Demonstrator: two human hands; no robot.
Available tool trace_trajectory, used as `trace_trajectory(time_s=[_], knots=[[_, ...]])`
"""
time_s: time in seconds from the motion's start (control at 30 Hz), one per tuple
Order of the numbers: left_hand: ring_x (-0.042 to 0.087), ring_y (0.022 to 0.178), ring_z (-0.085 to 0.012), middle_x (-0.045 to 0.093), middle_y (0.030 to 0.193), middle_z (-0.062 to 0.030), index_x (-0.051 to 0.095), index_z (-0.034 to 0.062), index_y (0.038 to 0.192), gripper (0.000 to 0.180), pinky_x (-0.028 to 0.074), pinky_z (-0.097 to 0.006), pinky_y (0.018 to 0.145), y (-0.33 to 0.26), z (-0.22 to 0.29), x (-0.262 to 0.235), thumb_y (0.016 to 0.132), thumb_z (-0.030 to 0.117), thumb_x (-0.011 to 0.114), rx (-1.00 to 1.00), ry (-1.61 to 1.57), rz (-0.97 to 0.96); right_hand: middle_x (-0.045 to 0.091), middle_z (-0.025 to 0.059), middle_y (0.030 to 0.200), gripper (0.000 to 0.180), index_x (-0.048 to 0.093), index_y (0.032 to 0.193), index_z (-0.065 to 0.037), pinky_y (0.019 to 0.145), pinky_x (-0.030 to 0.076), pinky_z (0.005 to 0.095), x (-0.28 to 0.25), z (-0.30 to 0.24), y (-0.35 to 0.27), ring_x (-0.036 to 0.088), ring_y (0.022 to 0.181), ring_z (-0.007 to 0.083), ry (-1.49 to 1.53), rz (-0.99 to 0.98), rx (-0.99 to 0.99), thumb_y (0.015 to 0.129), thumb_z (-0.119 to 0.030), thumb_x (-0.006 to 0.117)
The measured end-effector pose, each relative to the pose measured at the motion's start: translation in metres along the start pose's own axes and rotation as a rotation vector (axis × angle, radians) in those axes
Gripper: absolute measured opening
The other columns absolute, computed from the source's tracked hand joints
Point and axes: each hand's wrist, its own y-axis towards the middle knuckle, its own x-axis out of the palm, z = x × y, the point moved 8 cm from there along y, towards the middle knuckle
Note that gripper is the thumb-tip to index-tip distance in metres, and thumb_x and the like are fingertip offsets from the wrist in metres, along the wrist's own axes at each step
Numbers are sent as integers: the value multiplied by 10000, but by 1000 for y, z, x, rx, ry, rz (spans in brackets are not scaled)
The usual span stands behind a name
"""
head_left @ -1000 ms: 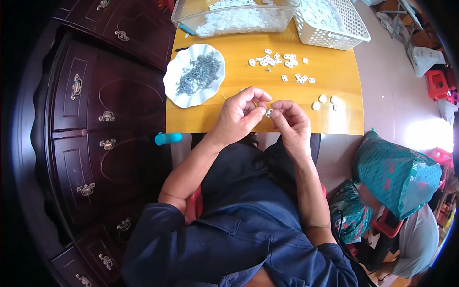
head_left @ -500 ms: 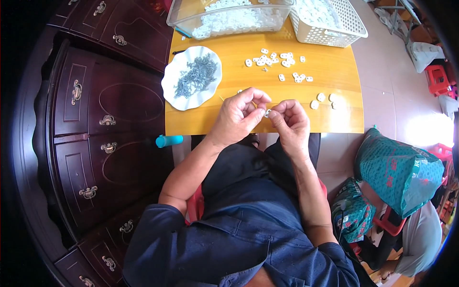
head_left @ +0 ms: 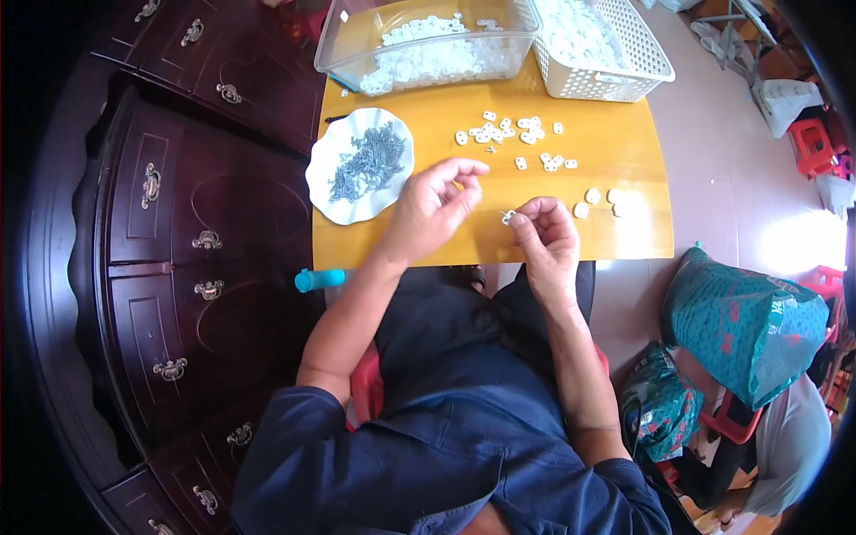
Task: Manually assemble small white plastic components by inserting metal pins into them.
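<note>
L hand is over the glossy yellow-brown wooden surface, fingers loosely bent, thumb & index apart, nothing visible in its grasp. R hand pinches a small white plastic pc w/ holes btwn thumb & index, near the surface's front edge; a thin bit sticks out at its top L, too small to ID. The two hands are apart, pc on the gap side of R hand.

Beyond L hand, to the L: white scalloped-rim plate w/ a heap of dark grey metal screws. Mid-surface, past R hand: loose cluster of small white two-hole pcs, a tiny metal bit just beside it, a few more pcs nearer. Four rounded white pcs lie to the R, near the R edge. At the far end: clear rectangular plastic bin & white perforated plastic basket, side by side, both w/ lots of white pcs. Teal cylindrical bottle shows just off the surface's near L corner.
</note>
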Motion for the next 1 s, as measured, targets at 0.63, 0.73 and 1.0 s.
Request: trace_trajectory(time_s=[0.63,0.73,1.0], knots=[[686,884,-355,691,971,-117,674,74,986,136,558,-461,765,76,-21,-10,917,191,682,132,956,97,629,-26,949,111,597,1072,-37,739,467,180,-17,-2,3,580,833,28,0,35,52,981,-12,656],[686,840,-354,694,953,-138,642,52,937,117,558,-449,734,70,-18,-6,894,143,702,144,904,60,630,-27,949,114,597,1072,-38,730,464,180,-17,-1,4,579,834,26,1,32,46,979,-14,658],[608,733,-22,678,863,9,669,19,1050,116,511,-198,663,15,-14,19,941,31,709,-36,-62,12,627,-10,936,118,587,1094,-43,700,468,196,-21,3,4,569,779,50,88,102,49,992,-40,645]])
